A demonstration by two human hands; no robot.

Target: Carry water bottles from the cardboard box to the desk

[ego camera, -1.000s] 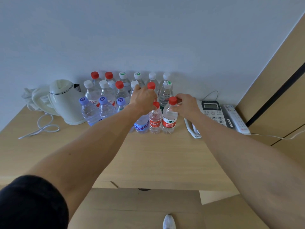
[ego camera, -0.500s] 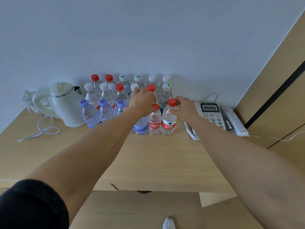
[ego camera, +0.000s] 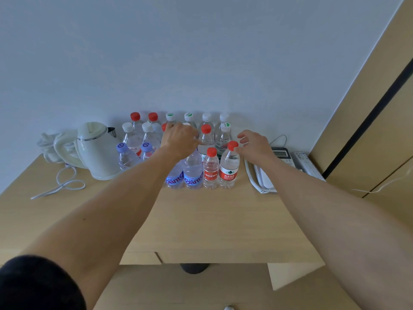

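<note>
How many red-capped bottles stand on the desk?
6 red-capped bottles: two in the back row, one half behind the left hand, one in the middle, two in front. The hand may hide more.

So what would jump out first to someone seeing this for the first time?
A packed cluster of water bottles stands at the back of the desk, against the wall. Both hands reach into it: the left hand over the middle, the right hand beside the red-capped front bottle.

Clear glossy plastic bottles point(ego camera: 229, 167) capped in matt plastic, pale matt wood-grain bench point(ego camera: 212, 222), glossy cream plastic kettle point(ego camera: 96, 151) banded in metal
</note>
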